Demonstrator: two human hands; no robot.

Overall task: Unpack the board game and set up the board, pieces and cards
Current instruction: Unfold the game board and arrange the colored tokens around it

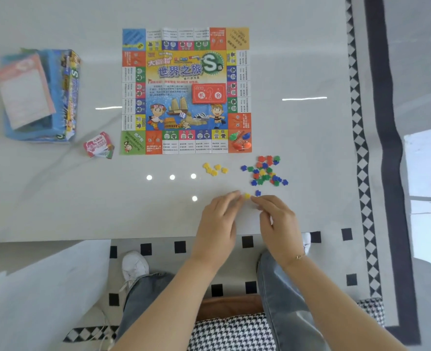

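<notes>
Head view: both hands' fingers [234, 196] pinch a small yellow plastic token [246, 196]; a loose pile of mixed-colour tokens [266, 171] lies just beyond, then the unfolded paper board [186, 91] marked "世界之旅".

Both hands are meeting over the pale glossy desk [57, 198], the left hand [219, 216] and right hand [277, 219] pinching a small yellow plastic piece [246, 196] between fingertips, near the mixed pile of coloured pieces [266, 171] lying beside the unfolded colourful paper game board [186, 89].

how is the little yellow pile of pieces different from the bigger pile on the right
The yellow pile holds only yellow pieces; the mixed pile has red, blue, green and yellow. The yellow pile is few pieces, the mixed pile many. Both lie on the table below the board.
</notes>
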